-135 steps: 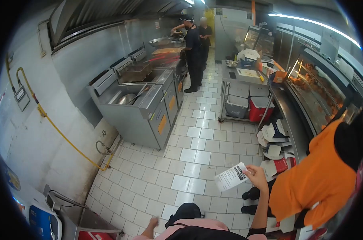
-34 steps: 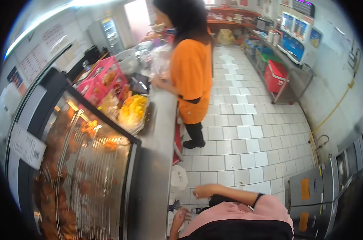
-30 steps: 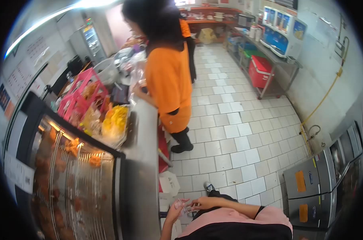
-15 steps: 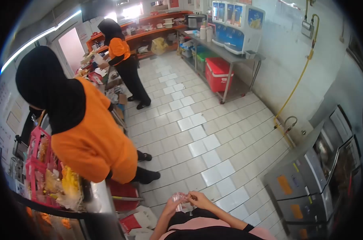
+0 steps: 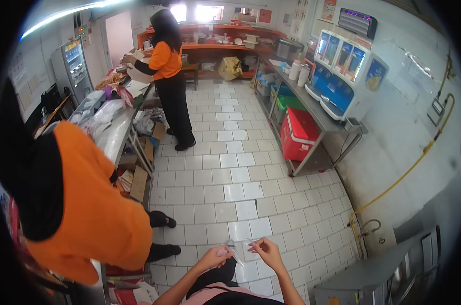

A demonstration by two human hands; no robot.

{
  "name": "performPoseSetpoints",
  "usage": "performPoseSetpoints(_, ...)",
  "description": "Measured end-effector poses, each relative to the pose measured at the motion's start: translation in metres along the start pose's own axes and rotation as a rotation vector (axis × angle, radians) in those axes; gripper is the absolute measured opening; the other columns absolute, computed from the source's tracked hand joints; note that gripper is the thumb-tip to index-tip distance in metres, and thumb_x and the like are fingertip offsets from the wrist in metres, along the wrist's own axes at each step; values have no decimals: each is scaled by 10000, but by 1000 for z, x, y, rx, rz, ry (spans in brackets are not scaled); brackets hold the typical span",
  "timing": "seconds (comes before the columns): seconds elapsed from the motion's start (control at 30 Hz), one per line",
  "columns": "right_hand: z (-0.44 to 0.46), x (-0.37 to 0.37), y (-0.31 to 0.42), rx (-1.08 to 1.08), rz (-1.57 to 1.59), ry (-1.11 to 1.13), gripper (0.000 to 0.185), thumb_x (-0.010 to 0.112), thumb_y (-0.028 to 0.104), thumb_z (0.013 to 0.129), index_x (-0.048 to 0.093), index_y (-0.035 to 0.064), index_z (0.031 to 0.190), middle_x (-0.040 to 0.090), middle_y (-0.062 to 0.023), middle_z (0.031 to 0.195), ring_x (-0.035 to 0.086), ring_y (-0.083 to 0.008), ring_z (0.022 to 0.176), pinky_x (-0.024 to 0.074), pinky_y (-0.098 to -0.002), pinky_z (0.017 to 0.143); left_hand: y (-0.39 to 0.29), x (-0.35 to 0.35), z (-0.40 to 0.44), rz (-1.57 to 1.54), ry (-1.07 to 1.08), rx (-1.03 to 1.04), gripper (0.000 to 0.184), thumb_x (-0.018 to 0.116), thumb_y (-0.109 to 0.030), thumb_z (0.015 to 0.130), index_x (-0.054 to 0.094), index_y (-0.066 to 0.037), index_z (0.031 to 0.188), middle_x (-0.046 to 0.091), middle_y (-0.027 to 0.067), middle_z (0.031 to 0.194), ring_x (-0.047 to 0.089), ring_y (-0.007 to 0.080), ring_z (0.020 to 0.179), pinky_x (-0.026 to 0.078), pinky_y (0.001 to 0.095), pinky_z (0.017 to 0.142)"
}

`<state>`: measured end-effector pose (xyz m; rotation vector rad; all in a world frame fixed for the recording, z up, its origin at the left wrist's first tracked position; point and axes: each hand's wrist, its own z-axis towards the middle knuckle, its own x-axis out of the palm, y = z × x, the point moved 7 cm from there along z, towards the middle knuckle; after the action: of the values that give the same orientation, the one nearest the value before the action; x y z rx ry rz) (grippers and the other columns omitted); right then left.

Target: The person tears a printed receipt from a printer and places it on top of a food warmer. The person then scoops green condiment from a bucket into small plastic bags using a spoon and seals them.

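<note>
Low in the head view, my left hand [image 5: 216, 257] is closed on clear plastic, with some of it bunched in the fingers. My right hand [image 5: 265, 250] pinches the other side of what looks like a clear plastic bag [image 5: 241, 251], stretched between both hands above the tiled floor. The plastic is thin and see-through, so its edges are hard to make out, and nothing is visible inside it.
A person in orange [image 5: 93, 198] stands close on the left beside the steel counter [image 5: 119, 133]. Farther off, another person [image 5: 169, 76] handles cardboard. Along the right stand a drinks dispenser [image 5: 337, 76], a steel table and a red cooler [image 5: 297, 133]. Fryers are at lower right.
The view has turned left, bringing the dispenser and back shelves closer. My hands, close together half a second ago, have moved apart with the plastic between them. The paper seen earlier is gone from my hand.
</note>
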<state>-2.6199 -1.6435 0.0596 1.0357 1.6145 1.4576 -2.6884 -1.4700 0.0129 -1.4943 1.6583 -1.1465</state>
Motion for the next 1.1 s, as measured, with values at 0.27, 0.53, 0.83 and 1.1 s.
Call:
performPoseSetpoints(0.27, 154, -52, 65, -122, -611, -27, 174, 682, 111, 810, 597, 4, 917, 618, -117, 815, 632, -181, 734, 493, -273, 619, -154, -31, 188, 355, 30, 341, 271, 614, -347, 861, 613, -79, 895, 627, 80, 750, 577, 181, 669, 450, 296, 628)
performPoseSetpoints(0.53, 351, -83, 45, 29, -29, 86, 137, 604, 86, 880, 635, -36, 934, 652, -64, 855, 616, -123, 765, 482, -244, 669, -276, -106, 346, 522, 352, 452, 295, 592, -338, 865, 557, -45, 865, 633, 123, 824, 591, 242, 765, 456, 336, 705)
performPoseSetpoints(0.83, 620, -84, 128, -193, -273, 214, 83, 585, 32, 861, 586, -32, 914, 610, -54, 748, 605, -92, 699, 477, -236, 653, -413, -233, 512, 536, 238, 407, 312, 569, -362, 886, 531, -53, 908, 613, 138, 803, 588, 277, 746, 458, 349, 692)
performPoseSetpoints(1.1, 843, -25, 192, -430, -419, 360, 45, 565, 36, 857, 579, -7, 853, 544, -105, 721, 534, -173, 599, 436, -278, 569, -480, -386, 589, 471, -490, 476, 221, 593, -268, 867, 585, -49, 883, 620, 112, 822, 597, 328, 737, 464, 351, 649)
